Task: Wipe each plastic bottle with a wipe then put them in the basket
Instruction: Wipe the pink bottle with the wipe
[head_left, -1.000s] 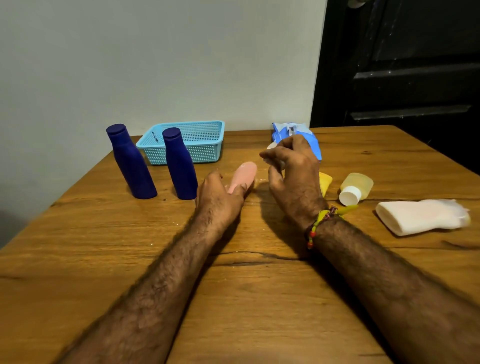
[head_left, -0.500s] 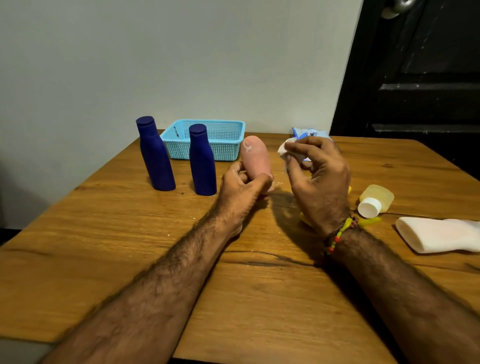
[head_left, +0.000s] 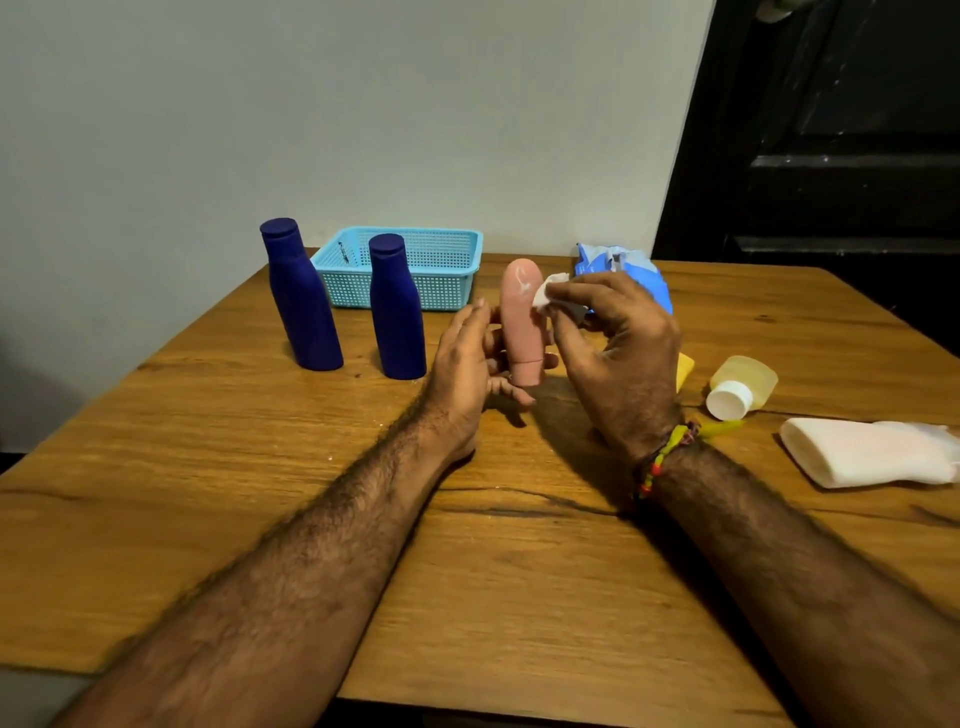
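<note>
At the centre of the frame the left hand (head_left: 465, 364) holds the pink bottle (head_left: 522, 325) upright, cap down, so its side is free. The right hand (head_left: 618, 353) fingers (head_left: 563, 297) pinch a white wipe (head_left: 546, 297) against it. The blue basket (head_left: 457, 247) waits behind.

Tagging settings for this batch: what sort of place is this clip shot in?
Probably a room in a home, not a workshop: a wooden table pushed against a plain painted wall, a dark door beside it, and toiletry-style bottles set out.

A single head-worn view looks forward and down across the wooden table (head_left: 260, 519) toward the wall (head_left: 311, 104), forearms close below.
</note>
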